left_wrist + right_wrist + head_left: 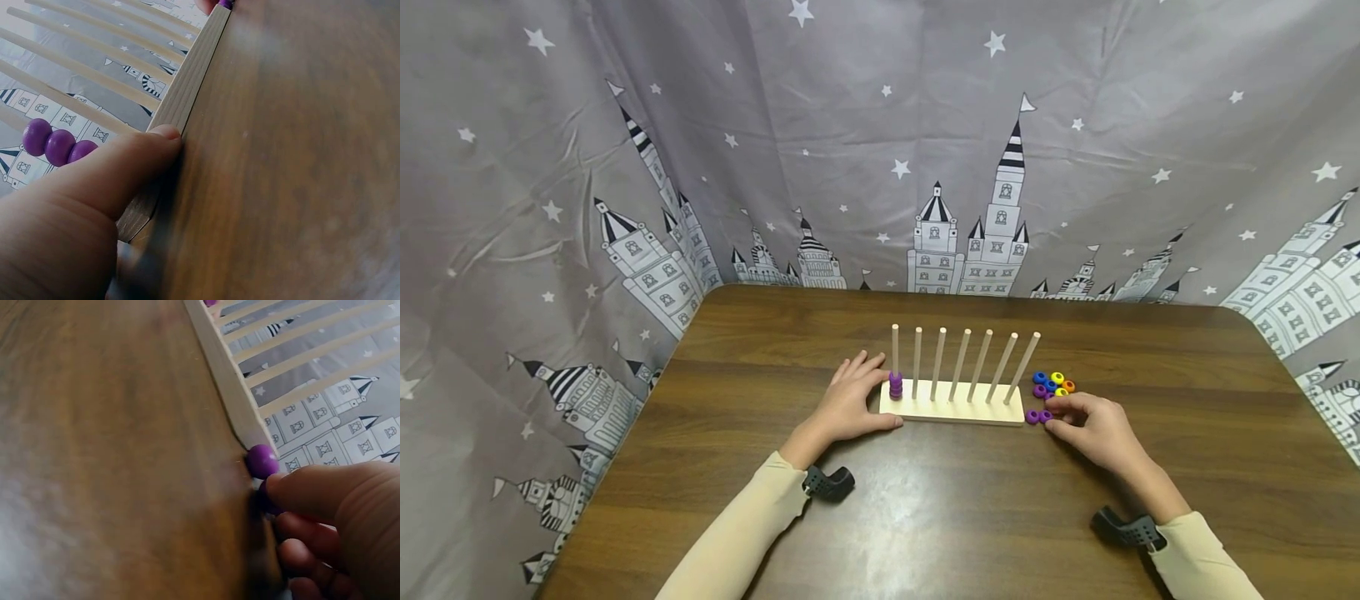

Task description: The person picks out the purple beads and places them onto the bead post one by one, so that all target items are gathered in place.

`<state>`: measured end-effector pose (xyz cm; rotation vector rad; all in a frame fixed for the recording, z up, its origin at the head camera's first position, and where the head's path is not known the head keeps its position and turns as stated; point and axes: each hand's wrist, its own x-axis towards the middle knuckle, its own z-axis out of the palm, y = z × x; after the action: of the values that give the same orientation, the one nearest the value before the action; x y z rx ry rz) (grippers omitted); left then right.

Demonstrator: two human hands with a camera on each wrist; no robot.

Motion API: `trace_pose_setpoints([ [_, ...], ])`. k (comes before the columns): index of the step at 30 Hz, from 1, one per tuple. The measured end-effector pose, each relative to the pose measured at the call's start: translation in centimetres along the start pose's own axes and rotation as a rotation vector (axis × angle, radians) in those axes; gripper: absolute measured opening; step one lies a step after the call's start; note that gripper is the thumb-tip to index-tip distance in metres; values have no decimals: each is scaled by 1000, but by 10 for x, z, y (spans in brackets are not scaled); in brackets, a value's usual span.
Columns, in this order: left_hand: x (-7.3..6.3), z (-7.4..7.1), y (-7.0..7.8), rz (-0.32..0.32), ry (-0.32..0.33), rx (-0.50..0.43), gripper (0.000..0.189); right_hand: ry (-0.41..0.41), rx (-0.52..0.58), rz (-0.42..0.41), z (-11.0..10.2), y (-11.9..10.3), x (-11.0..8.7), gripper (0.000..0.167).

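Note:
A pale wooden peg stand (951, 408) with several upright pegs sits on the table. Purple beads (896, 386) are stacked on its leftmost peg; three of them show in the left wrist view. My left hand (847, 402) holds the stand's left end, thumb at the front edge and fingers spread behind. To the right of the stand, my right hand (1099, 429) pinches a purple bead (267, 499) between thumb and index finger, low at the table. Another purple bead (262, 461) lies beside it, close to the stand's right end.
Behind the right fingertips lies a loose group of beads: blue (1039, 377), yellow (1057, 377), orange (1069, 386) and purple (1039, 391). The brown wooden table (925, 517) reaches back to a grey curtain (850, 150) printed with castles and stars.

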<state>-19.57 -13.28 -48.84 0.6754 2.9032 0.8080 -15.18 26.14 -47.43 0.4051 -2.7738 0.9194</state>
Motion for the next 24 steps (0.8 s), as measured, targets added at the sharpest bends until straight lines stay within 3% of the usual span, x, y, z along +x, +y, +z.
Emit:
trace_pose_setpoints([
  [9, 0, 0, 1, 8, 16, -8, 77, 71, -28, -61, 6, 1, -3, 20],
  [24, 0, 0, -1, -3, -5, -2, 77, 109, -38, -87, 12, 0, -5, 21],
])
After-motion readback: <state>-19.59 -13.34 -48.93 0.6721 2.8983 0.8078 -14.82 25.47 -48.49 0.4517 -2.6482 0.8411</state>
